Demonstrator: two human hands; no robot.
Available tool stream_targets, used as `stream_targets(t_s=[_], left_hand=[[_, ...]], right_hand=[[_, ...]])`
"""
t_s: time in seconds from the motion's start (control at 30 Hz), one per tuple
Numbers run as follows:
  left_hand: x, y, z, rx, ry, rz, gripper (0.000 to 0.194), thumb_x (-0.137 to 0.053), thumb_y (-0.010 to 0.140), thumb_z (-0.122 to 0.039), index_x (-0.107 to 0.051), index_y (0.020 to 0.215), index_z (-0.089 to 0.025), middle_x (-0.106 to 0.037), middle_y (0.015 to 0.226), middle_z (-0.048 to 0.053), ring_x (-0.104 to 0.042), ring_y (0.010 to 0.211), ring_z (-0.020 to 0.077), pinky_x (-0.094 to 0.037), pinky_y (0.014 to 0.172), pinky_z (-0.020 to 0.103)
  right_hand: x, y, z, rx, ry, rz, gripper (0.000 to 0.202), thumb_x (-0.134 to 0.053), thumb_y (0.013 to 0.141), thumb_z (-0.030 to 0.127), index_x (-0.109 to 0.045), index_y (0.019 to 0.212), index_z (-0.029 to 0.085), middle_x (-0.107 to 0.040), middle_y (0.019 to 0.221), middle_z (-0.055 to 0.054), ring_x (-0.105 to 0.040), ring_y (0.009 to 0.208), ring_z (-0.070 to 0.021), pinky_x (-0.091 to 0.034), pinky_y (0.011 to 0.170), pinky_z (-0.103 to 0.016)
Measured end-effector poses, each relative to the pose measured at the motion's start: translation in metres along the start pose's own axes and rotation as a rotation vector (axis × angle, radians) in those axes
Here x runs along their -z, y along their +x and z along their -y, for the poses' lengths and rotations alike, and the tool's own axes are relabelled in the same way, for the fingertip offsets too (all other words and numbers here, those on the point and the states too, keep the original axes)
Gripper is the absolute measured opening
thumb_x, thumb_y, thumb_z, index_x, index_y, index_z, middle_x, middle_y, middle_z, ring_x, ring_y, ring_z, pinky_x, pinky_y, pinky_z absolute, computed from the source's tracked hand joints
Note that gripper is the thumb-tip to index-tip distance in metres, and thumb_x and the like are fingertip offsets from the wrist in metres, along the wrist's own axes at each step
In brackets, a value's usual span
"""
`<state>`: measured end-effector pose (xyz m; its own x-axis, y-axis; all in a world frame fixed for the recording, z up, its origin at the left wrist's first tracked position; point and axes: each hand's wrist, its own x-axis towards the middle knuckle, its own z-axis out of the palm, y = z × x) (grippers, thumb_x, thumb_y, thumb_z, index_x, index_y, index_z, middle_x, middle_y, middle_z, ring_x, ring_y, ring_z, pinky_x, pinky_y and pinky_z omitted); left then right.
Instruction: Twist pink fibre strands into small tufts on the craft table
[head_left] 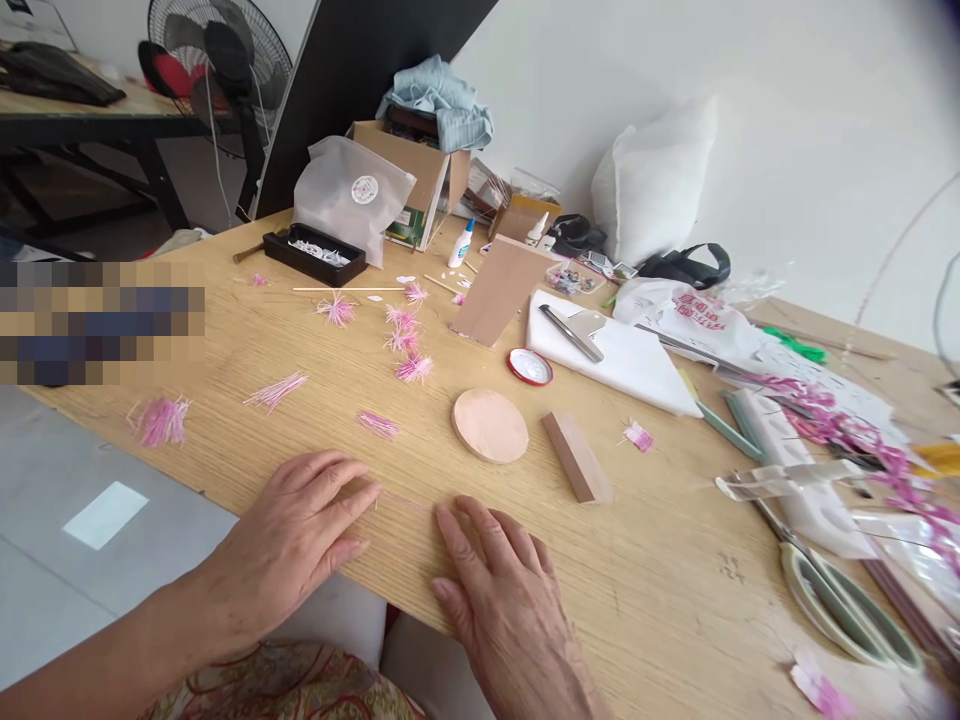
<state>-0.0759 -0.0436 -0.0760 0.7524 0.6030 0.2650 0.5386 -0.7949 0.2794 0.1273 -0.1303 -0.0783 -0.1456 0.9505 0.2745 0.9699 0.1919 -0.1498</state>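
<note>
Both of my hands rest at the table's near edge. My left hand has its fingers stretched forward and its thumb apart, the index fingertip at the left end of a thin pale pink strand. My right hand lies palm down with fingers spread, its index fingertip by the strand's other end. Just beyond them are a small pink bundle of strands, a round wooden disc and a wooden block. Farther left lie a looser pink bundle and a fluffy pink tuft.
Several pink tufts lie mid-table near a leaning wooden board. A red-rimmed lid and a utility knife on a white pad are behind the disc. Scissors lie at right; a black tray stands at the back left.
</note>
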Motion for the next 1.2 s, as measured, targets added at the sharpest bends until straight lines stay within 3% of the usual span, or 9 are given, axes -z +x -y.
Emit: stream_targets(t_s=[0.2, 0.5, 0.67, 0.8, 0.93, 1.2], left_hand=[[-0.003, 0.001, 0.000, -0.042, 0.057, 0.019, 0.032, -0.051, 0.083, -0.016, -0.053, 0.114, -0.019, -0.056, 0.114, 0.007, -0.045, 0.108, 0.0266, -0.039, 0.090, 0.045], [0.003, 0.001, 0.000, -0.013, -0.025, 0.042, 0.033, -0.045, 0.087, -0.016, -0.049, 0.119, -0.022, -0.052, 0.117, 0.007, -0.043, 0.110, 0.0248, -0.038, 0.091, 0.043], [0.007, 0.000, 0.010, 0.066, -0.112, -0.021, 0.031, -0.035, 0.091, -0.018, -0.048, 0.120, -0.019, -0.053, 0.113, 0.008, -0.048, 0.105, 0.0207, -0.042, 0.088, 0.036], [0.008, 0.001, 0.019, 0.093, -0.160, -0.101, 0.026, -0.034, 0.093, -0.023, -0.052, 0.111, -0.018, -0.058, 0.102, 0.007, -0.055, 0.092, 0.0184, -0.047, 0.077, 0.031], [0.003, 0.003, 0.026, 0.078, -0.179, -0.154, 0.023, -0.036, 0.092, -0.022, -0.054, 0.105, -0.017, -0.060, 0.094, 0.006, -0.057, 0.085, 0.0164, -0.048, 0.071, 0.028], [-0.001, 0.002, 0.026, 0.066, -0.199, -0.171, 0.021, -0.037, 0.092, -0.017, -0.054, 0.103, -0.016, -0.059, 0.090, 0.005, -0.056, 0.083, 0.0152, -0.046, 0.071, 0.027]], right_hand=[[0.003, 0.003, 0.005, 0.000, 0.020, 0.061, 0.032, -0.053, 0.081, 0.020, -0.054, 0.113, 0.019, -0.058, 0.114, -0.009, -0.052, 0.096, -0.0257, -0.046, 0.076, -0.041], [0.008, 0.006, -0.003, 0.024, 0.050, 0.038, 0.032, -0.053, 0.079, 0.016, -0.055, 0.111, 0.017, -0.059, 0.109, -0.012, -0.054, 0.094, -0.0263, -0.048, 0.074, -0.042], [0.018, 0.020, -0.007, -0.020, 0.206, 0.082, 0.021, -0.048, 0.078, 0.007, -0.060, 0.092, 0.017, -0.061, 0.089, -0.008, -0.057, 0.077, -0.0197, -0.050, 0.066, -0.035], [0.020, 0.042, 0.001, -0.069, 0.271, 0.204, 0.017, -0.051, 0.076, 0.005, -0.062, 0.077, 0.018, -0.060, 0.078, -0.004, -0.056, 0.072, -0.0175, -0.047, 0.064, -0.030], [0.015, 0.058, 0.008, -0.079, 0.208, 0.293, 0.017, -0.051, 0.078, 0.005, -0.060, 0.068, 0.017, -0.059, 0.073, -0.003, -0.056, 0.070, -0.0158, -0.044, 0.063, -0.027], [0.001, 0.060, 0.008, -0.018, -0.013, 0.253, 0.017, -0.054, 0.077, 0.007, -0.056, 0.064, 0.017, -0.059, 0.068, -0.003, -0.054, 0.064, -0.0164, -0.037, 0.058, -0.027]])
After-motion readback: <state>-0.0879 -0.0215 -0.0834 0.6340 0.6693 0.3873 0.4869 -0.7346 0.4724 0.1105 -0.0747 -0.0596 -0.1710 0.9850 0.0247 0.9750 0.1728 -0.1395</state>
